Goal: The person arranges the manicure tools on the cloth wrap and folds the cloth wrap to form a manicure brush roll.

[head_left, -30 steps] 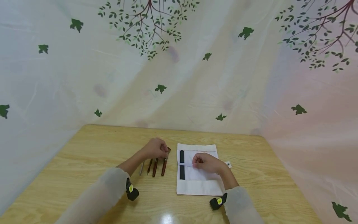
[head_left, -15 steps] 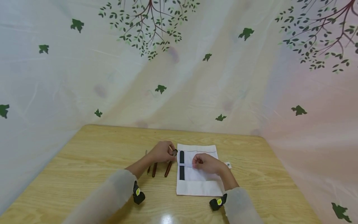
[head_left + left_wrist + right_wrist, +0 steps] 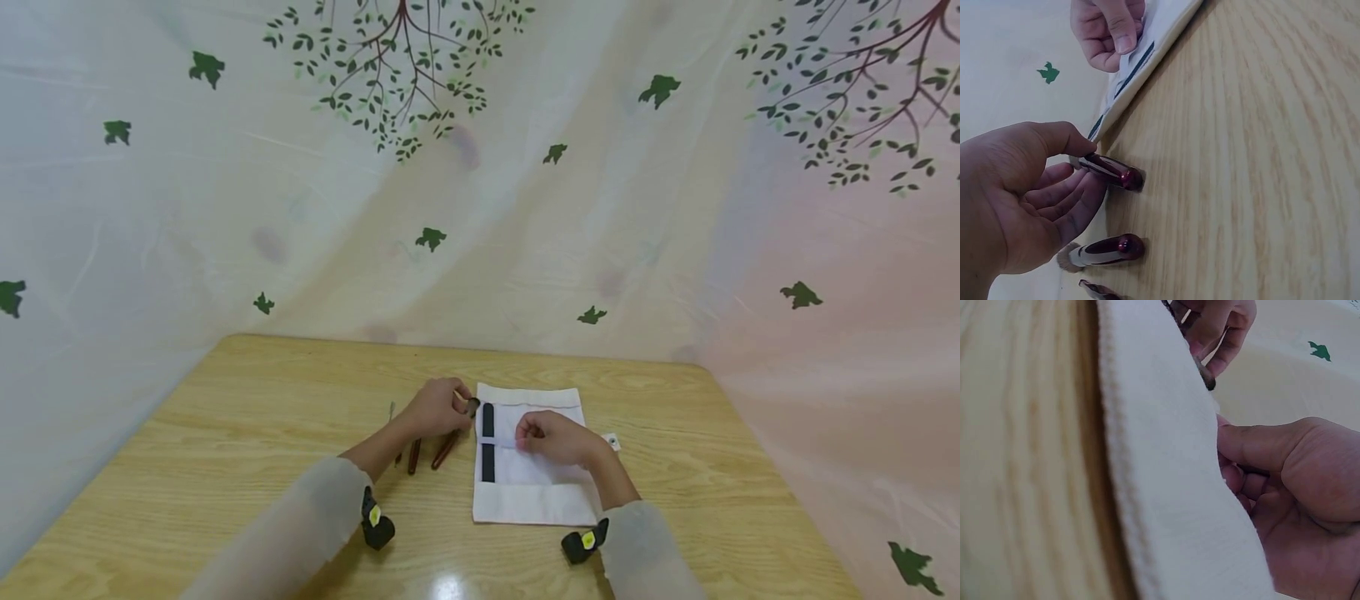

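Note:
My left hand pinches a brush with a glossy dark red handle between thumb and fingers, just left of a white cloth roll. The brush's dark bristle end points at the roll's left edge; its handle slants toward me, low over the table. On the roll, my right hand pinches the narrow white strap that crosses the middle. A flat black strip lies under that strap at the left side. In the right wrist view, the cloth hides part of the right fingertips.
Left of the held brush lie another dark red brush and a slim dark red tool. A small white tag sticks out right of the roll. The wooden table meets a leaf-printed curtain at the back.
My left hand has moved right with the brush, bringing its bristle end to the roll's left edge. The brush handle now slants more. My right hand stays in place.

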`<state>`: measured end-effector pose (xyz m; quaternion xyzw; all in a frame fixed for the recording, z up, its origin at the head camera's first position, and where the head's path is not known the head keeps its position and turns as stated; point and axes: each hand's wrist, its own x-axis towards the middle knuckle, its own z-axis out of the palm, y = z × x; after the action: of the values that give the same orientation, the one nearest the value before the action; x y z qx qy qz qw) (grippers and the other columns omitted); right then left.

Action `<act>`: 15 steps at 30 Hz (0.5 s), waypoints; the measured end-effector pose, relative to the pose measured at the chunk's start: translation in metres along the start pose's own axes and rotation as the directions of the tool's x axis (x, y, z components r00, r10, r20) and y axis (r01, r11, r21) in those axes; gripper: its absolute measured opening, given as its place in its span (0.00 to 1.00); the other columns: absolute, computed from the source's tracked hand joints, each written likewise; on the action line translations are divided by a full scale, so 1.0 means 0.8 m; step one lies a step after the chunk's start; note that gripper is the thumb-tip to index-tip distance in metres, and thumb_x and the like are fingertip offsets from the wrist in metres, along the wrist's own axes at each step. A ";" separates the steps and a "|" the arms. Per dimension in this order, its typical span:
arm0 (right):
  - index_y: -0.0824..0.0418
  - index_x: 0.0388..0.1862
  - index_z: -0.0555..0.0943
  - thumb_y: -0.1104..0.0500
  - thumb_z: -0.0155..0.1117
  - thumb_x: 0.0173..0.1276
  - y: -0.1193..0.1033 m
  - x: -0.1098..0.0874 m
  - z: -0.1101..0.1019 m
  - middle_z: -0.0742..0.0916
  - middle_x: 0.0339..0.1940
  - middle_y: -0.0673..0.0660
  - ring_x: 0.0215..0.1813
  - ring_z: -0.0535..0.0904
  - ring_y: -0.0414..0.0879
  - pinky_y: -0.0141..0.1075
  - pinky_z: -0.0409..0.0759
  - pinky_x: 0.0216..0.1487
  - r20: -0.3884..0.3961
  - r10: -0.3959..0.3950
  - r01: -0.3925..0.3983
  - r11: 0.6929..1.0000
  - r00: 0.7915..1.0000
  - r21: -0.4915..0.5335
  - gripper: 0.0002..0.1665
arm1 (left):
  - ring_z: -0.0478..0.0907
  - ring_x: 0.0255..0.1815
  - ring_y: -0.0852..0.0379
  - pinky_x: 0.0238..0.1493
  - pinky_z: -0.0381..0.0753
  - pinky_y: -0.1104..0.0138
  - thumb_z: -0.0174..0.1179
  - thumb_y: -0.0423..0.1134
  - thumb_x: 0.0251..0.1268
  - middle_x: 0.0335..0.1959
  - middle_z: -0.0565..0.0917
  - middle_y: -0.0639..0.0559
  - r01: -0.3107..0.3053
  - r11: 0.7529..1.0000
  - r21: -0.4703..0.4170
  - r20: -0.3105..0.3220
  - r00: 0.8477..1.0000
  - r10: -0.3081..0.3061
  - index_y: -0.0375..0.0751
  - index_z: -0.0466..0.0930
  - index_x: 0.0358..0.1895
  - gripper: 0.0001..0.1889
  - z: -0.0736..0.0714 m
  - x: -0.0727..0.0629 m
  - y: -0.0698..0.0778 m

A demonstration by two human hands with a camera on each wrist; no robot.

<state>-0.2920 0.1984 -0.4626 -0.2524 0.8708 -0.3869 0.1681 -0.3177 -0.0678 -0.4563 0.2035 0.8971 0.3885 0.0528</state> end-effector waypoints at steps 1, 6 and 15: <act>0.61 0.38 0.81 0.70 0.59 0.74 0.000 -0.001 0.000 0.81 0.32 0.51 0.37 0.74 0.44 0.35 0.73 0.41 0.002 -0.001 0.001 1.000 1.000 0.004 0.06 | 0.83 0.33 0.60 0.36 0.82 0.66 0.70 0.30 0.56 0.31 0.86 0.54 0.011 1.000 -0.019 0.000 1.000 -0.011 0.33 0.82 0.49 0.17 -0.001 0.000 0.001; 0.62 0.38 0.81 0.70 0.59 0.74 -0.001 -0.002 -0.001 0.82 0.32 0.52 0.37 0.74 0.45 0.35 0.73 0.41 0.006 0.005 -0.005 1.000 1.000 0.021 0.06 | 0.82 0.36 0.57 0.35 0.82 0.65 0.70 0.32 0.58 0.35 0.86 0.52 0.053 0.995 -0.090 0.017 0.999 -0.051 0.37 0.84 0.49 0.15 -0.009 0.004 0.000; 0.62 0.38 0.81 0.72 0.58 0.74 0.000 -0.001 0.000 0.82 0.33 0.52 0.37 0.74 0.44 0.35 0.74 0.41 0.000 -0.006 0.006 1.000 1.000 0.024 0.08 | 0.83 0.37 0.55 0.35 0.84 0.63 0.68 0.33 0.62 0.40 0.85 0.47 0.108 0.969 -0.221 0.010 0.994 -0.109 0.36 0.84 0.51 0.14 -0.026 0.009 0.000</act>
<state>-0.2911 0.1990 -0.4621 -0.2528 0.8655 -0.3976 0.1700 -0.3298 -0.0789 -0.4411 0.1466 0.8581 0.4828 0.0955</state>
